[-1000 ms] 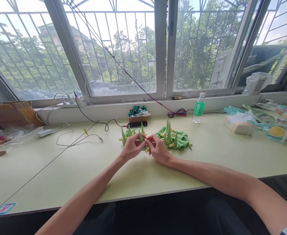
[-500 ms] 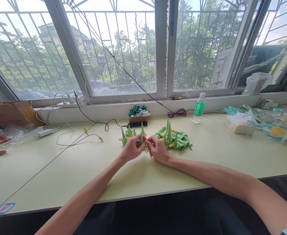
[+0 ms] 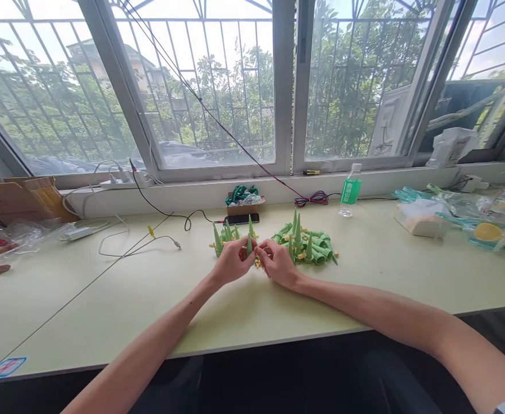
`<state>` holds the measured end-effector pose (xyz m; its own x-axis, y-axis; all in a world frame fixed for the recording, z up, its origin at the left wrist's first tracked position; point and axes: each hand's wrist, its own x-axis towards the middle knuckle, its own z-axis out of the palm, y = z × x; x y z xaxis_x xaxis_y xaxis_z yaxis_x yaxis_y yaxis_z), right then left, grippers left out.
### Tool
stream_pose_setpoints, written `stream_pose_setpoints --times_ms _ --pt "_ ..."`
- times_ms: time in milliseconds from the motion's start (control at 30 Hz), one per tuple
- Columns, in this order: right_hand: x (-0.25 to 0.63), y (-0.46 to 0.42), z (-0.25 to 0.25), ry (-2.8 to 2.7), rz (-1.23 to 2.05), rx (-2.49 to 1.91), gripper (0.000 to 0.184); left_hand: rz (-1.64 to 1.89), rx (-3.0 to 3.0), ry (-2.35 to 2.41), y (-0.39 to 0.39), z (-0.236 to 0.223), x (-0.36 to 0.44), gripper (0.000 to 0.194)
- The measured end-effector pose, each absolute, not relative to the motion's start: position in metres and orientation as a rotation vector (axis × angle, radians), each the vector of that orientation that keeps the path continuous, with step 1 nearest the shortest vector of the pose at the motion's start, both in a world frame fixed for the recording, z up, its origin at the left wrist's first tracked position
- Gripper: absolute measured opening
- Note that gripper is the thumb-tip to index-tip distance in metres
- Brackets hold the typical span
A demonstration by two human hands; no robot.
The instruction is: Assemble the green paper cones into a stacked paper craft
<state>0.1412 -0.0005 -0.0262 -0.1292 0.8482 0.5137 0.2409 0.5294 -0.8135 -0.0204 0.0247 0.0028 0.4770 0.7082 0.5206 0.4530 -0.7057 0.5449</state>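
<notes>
Head view, the only one. Two bare hands meet near the middle of the frame, over a pale table. Left hand: thumb and fingers closed narrowly round a green cone, point upward. Right hand: fingertips drawn in, thumb near forefinger, right beside the cone; whether anything small is pinched between them, I cannot tell. Small yellow pieces show just below, between the hands; which are loose and which attached, too small to say.

Change over the last second: slight. The held cone leaned a little toward frame left; now it stands straighter, a touch lower. Wrists and forearms look the same. My reading: fine fingerwork on this one piece, not finished, the left hand steadying while the right does the close part.

Around them: upright green cones just beyond the left hand, centre-left of the frame. Past the right hand, a green heap, mostly lying pieces with yellow bits among them, taller cones standing at its near-left side.

Farther back, upper centre: dark phone lying flat in front of a small cardboard box. Bottle upright, right of centre, apart from the heap.
</notes>
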Motion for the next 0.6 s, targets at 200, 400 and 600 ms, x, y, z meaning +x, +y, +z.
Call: stream_pose_setpoints --times_ms 200,400,600 --pt "0.1404 0.0008 -0.0276 -1.654 0.668 -0.931 0.033 1.08 2.404 0.97 0.0253 0.0015 -0.0213 0.006" --pt "0.1409 0.0031 -0.0302 -1.662 0.649 -0.933 0.036 1.082 2.416 0.959 0.026 0.0011 -0.0215 0.006" --pt "0.1411 0.0027 -0.0294 -1.674 0.631 -0.97 0.037 1.074 2.421 0.956 0.0255 0.0023 -0.0212 0.007"
